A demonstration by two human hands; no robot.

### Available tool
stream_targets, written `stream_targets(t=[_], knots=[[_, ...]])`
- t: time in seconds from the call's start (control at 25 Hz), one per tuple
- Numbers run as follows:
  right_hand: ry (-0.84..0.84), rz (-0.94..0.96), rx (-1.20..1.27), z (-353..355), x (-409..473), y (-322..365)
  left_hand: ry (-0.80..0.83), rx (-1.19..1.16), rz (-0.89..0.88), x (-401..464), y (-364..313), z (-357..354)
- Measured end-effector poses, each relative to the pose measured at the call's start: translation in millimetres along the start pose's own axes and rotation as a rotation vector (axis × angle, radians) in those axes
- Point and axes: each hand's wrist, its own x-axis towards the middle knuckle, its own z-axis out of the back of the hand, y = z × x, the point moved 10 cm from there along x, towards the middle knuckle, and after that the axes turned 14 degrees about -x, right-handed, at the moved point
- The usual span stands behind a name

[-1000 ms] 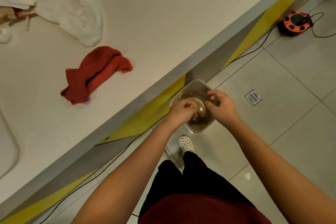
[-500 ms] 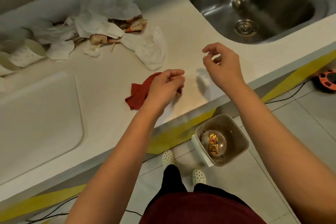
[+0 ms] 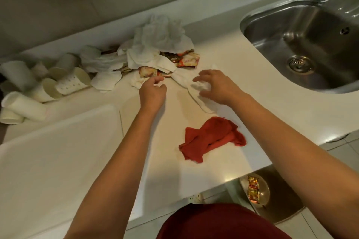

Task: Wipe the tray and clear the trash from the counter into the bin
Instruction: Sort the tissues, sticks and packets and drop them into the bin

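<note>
Beneath the spread right hand (image 3: pixel 215 87) fingers lies a crumpled white tissue (image 3: pixel 196 88), ready to gather; left hand (image 3: pixel 152 91) fingers loosely curled, empty, just short of the sachet-and-tissue trash heap (image 3: pixel 161 54).

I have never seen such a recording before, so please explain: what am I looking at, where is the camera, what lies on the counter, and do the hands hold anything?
No machine is here. A person wears one camera on the head; it looks down at both bare arms. The left hand reaches toward the sauce packets. The right hand spreads over a white napkin. Neither plainly holds anything. On the white counter lie crumpled napkins, paper cups, a white tray and a red cloth. The sink is at the right; the bin stands on the floor below.
</note>
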Motion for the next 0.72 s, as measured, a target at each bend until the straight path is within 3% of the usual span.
stream_targets(t=[0.08,0.16,0.32,0.48,0.6,0.72], knots=[[0.139,0.033,-0.170,-24.2,15.4,5.3,0.004,0.108,-0.092,24.7,-5.4,0.9],[0.161,0.027,-0.238,-35.5,23.4,4.3,0.038,0.208,-0.178,47.8,-10.1,-4.6],[-0.039,0.009,-0.107,-27.5,32.4,-0.3,0.167,0.425,-0.370,81.0,-18.9,-26.7],[-0.185,0.016,0.017,-15.3,37.5,-5.6,0.193,0.798,-0.406,99.0,-19.3,-39.4],[-0.147,0.006,0.010,-18.9,38.1,-3.0,0.159,0.797,-0.464,96.9,-25.2,-35.7],[-0.103,0.012,0.029,-15.8,37.7,2.6,0.071,0.640,-0.554,84.1,-46.3,-20.2]])
